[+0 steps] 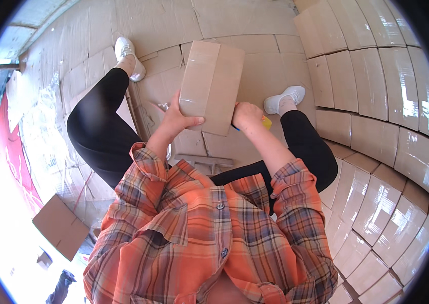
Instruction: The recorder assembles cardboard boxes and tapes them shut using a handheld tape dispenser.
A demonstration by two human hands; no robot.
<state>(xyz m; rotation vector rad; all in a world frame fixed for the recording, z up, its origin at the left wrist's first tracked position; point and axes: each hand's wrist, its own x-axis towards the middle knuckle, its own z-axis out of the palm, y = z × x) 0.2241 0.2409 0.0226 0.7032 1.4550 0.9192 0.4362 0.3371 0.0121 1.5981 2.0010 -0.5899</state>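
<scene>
A brown cardboard box [210, 83] is held up between my knees, with a strip of clear tape running along its face. My left hand [178, 117] grips the lower left corner of the box, the thumb lying across its face. Closed at the box's lower right side is my right hand [247, 115]. Parts of a small yellow and blue tool [266, 122] stick out around its fingers; the rest is hidden in the palm, so its kind cannot be made out.
Stacked taped cardboard boxes [371, 81] form a wall along my right. Flattened cardboard [156, 23] covers the floor under my white shoes. A low wooden stool [202, 161] shows below me. To the left lie a loose brown box [61, 227], clear plastic wrap and a red sheet [12, 147].
</scene>
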